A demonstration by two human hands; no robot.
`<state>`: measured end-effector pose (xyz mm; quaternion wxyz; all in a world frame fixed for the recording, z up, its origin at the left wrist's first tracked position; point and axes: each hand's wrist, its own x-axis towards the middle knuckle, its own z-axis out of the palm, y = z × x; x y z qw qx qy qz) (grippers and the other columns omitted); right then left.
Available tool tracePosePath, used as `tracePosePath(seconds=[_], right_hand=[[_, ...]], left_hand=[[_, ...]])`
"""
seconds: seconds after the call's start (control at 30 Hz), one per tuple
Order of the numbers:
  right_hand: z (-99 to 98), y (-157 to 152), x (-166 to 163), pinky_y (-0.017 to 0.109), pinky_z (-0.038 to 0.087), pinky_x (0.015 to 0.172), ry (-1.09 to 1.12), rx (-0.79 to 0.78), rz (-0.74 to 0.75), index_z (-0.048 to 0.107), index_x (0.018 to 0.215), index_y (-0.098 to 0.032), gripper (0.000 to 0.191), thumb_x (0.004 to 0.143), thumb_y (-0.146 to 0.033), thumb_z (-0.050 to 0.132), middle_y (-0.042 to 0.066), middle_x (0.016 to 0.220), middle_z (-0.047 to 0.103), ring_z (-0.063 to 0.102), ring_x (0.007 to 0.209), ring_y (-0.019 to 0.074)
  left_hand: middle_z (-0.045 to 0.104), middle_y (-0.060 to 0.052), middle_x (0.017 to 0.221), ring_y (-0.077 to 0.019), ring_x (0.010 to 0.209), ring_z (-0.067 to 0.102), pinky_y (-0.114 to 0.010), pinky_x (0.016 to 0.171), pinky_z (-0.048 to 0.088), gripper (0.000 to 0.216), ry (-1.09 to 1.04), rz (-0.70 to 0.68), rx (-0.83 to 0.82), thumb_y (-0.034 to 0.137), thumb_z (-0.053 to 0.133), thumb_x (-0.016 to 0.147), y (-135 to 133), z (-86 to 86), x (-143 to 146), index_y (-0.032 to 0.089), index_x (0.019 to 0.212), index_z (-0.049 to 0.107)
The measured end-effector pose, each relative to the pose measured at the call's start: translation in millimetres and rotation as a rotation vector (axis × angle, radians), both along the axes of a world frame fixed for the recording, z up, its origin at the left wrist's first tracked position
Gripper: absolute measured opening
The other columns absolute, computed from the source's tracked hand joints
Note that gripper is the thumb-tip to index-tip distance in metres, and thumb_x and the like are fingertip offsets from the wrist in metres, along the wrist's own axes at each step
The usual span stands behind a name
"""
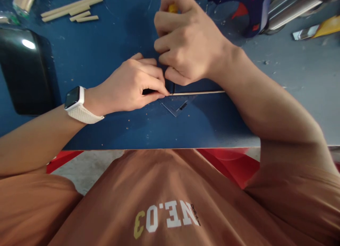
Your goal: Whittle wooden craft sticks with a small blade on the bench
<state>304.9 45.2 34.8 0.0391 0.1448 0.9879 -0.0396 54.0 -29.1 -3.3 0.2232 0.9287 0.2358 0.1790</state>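
A thin wooden stick (204, 93) lies across the blue table, its left part at the pinched thumb and fingertips of my left hand (132, 83). My right hand (186, 44) is closed in a fist around a yellow tool (173, 8). A thin, dark, blade-like tip comes out below the fist and meets the stick just right of my left fingertips. Most of the tool is hidden by my fingers, so its exact kind is unclear. Just below the stick, a clear triangular set square (174, 106) lies flat, partly under it.
Several cut wooden sticks (71, 8) lie at the back left, near a black phone-like slab (23, 68). A blue glue gun (239, 8) with a lit red light, a shiny metal cylinder (292, 8) and a yellow box cutter (316, 29) are at the back right.
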Motion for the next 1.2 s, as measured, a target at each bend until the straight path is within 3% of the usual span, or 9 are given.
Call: tracePosePath(seconds=[0.23, 0.43, 0.57, 0.67, 0.87, 1.0, 1.2], right_hand=[[-0.5, 1.1, 0.7, 0.084, 0.054, 0.137, -0.004, -0.057, 0.019, 0.074, 0.083, -0.034, 0.051, 0.118, -0.032, 0.037, 0.007, 0.09, 0.068, 0.071, 0.141, 0.0408], [1.8, 1.3, 0.7, 0.082, 0.052, 0.143, -0.091, 0.003, 0.063, 0.08, 0.093, -0.029, 0.07, 0.123, -0.029, 0.017, 0.01, 0.101, 0.072, 0.069, 0.148, 0.0387], [-3.1, 0.2, -1.4, 0.083, 0.057, 0.133, -0.051, 0.022, 0.013, 0.075, 0.085, -0.026, 0.061, 0.12, -0.028, 0.025, 0.008, 0.091, 0.065, 0.07, 0.139, 0.0385], [-4.2, -0.9, -2.2, 0.083, 0.056, 0.135, -0.035, -0.01, 0.031, 0.068, 0.082, -0.028, 0.061, 0.122, -0.029, 0.021, 0.007, 0.089, 0.059, 0.07, 0.137, 0.0359], [-2.5, 4.0, 2.3, 0.081, 0.054, 0.132, -0.05, -0.012, -0.043, 0.06, 0.077, -0.031, 0.047, 0.117, -0.032, 0.034, 0.006, 0.087, 0.051, 0.065, 0.14, 0.0382], [-15.0, 15.0, 11.1, 0.081, 0.052, 0.13, 0.04, 0.001, 0.055, 0.064, 0.081, -0.033, 0.043, 0.116, -0.038, 0.041, 0.007, 0.088, 0.061, 0.066, 0.139, 0.0406], [-33.7, 21.4, 27.9, 0.074, 0.055, 0.124, 0.222, 0.064, -0.113, 0.061, 0.08, -0.03, 0.039, 0.114, -0.037, 0.043, 0.007, 0.089, 0.061, 0.067, 0.127, 0.0369]], left_hand=[[0.1, -0.002, 0.118, -0.0305, 0.117, 0.092, -0.057, 0.103, 0.067, 0.035, 0.001, 0.015, -0.008, 0.046, 0.067, 0.137, 0.0, -1.7, 0.3, 0.039, 0.128, 0.1], [0.1, 0.0, 0.119, -0.0298, 0.118, 0.092, -0.056, 0.102, 0.067, 0.031, -0.026, 0.02, -0.013, 0.043, 0.07, 0.135, 0.5, -1.7, 0.4, 0.041, 0.126, 0.1], [0.101, -0.002, 0.119, -0.0297, 0.115, 0.092, -0.056, 0.1, 0.065, 0.032, -0.015, 0.01, -0.001, 0.043, 0.07, 0.136, 0.7, -2.1, 0.6, 0.038, 0.127, 0.1], [0.101, -0.003, 0.119, -0.0314, 0.119, 0.092, -0.056, 0.098, 0.063, 0.032, -0.037, 0.003, 0.004, 0.041, 0.071, 0.135, 0.8, -2.3, 0.5, 0.036, 0.126, 0.101], [0.099, -0.003, 0.112, -0.031, 0.109, 0.09, -0.056, 0.096, 0.064, 0.034, 0.004, 0.013, 0.028, 0.046, 0.068, 0.136, 0.0, -1.9, 0.2, 0.04, 0.128, 0.101], [0.098, -0.003, 0.112, -0.0313, 0.108, 0.089, -0.058, 0.096, 0.062, 0.038, 0.004, 0.009, 0.014, 0.048, 0.065, 0.137, 0.3, -2.8, -0.2, 0.041, 0.126, 0.101], [0.097, -0.003, 0.115, -0.0312, 0.108, 0.086, -0.056, 0.099, 0.059, 0.036, -0.022, -0.004, -0.05, 0.05, 0.067, 0.137, 0.3, -3.5, -0.8, 0.039, 0.127, 0.1]])
